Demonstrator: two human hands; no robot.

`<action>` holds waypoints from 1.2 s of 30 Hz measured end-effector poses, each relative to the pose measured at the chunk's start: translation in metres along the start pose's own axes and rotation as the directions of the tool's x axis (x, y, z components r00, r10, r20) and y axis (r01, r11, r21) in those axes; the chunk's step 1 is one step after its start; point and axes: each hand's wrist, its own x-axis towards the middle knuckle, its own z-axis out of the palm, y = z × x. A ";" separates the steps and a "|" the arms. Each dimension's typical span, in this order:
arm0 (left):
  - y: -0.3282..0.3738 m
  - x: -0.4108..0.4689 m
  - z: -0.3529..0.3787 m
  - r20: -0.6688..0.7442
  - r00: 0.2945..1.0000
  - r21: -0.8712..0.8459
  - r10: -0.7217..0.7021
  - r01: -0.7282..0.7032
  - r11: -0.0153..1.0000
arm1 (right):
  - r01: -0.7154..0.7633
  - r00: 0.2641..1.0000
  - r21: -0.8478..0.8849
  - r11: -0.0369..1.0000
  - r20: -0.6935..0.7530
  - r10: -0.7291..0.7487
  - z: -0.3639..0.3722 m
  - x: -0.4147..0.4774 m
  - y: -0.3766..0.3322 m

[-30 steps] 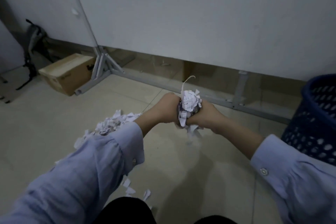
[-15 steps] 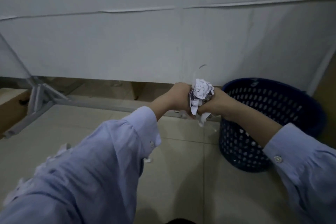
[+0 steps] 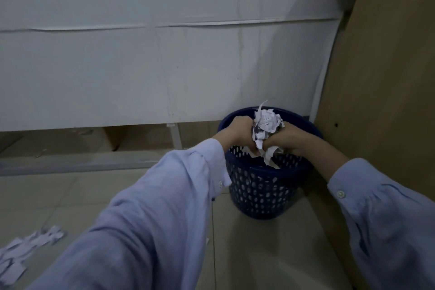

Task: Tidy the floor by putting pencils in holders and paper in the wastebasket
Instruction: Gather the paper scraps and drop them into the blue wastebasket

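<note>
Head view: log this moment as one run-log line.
phase: paper disposal | left hand: grips paper wad | right hand: grips paper wad | paper wad: over wastebasket opening, unreleased | floor: scraps at lower left

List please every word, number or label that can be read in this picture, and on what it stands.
Nothing is readable.
The wad of paper scraps, gripped by the left hand and the right hand: dark printed marks, too blurred to read.
The blue wastebasket: no label in view.
The loose scraps on the floor: too blurred to tell.
</note>
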 end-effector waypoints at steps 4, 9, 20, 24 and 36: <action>0.009 0.011 0.016 0.021 0.999 -0.106 -0.027 0.029 0.994 | -0.104 0.994 0.158 0.982 -0.003 0.106 -0.007 0.006 0.018; 0.015 0.022 0.028 0.005 0.999 -0.007 -0.048 0.048 0.999 | -0.207 0.975 0.150 0.967 -0.049 0.216 -0.004 0.010 0.026; 0.003 0.022 0.036 0.016 0.998 0.043 -0.068 0.067 0.997 | -0.206 0.968 0.247 0.947 -0.092 0.235 -0.005 0.015 0.030; -0.003 0.015 0.034 -0.020 0.998 -0.006 -0.065 0.065 0.998 | -0.175 0.975 0.182 0.968 -0.104 0.196 -0.004 0.015 0.024; -0.042 -0.022 0.009 -0.197 0.980 -0.033 -0.026 0.020 0.999 | -0.066 0.992 0.058 0.996 -0.106 0.072 0.026 0.024 -0.012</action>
